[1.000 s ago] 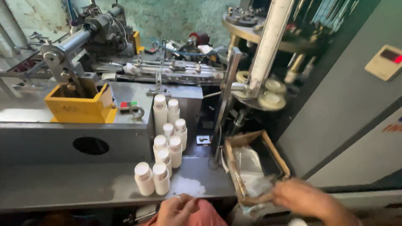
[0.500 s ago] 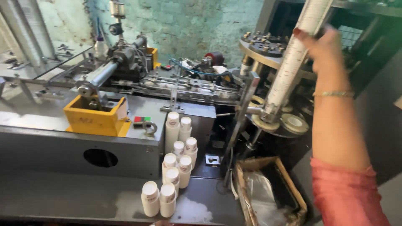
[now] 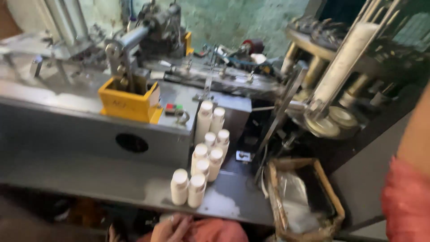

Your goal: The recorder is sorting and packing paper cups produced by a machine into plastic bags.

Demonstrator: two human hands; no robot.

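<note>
i see the cup stacks [image 3: 204, 154], white paper cups nested into short columns, standing upright on the grey shelf of the machine. they form a loose double row running away from me: two short stacks at the near end side by side and touching, taller ones behind them, the tallest pair at the far end against the machine's body. their round tops face up. a long white cup column [image 3: 342, 65] leans tilted in the feeder rails at upper right.
</note>
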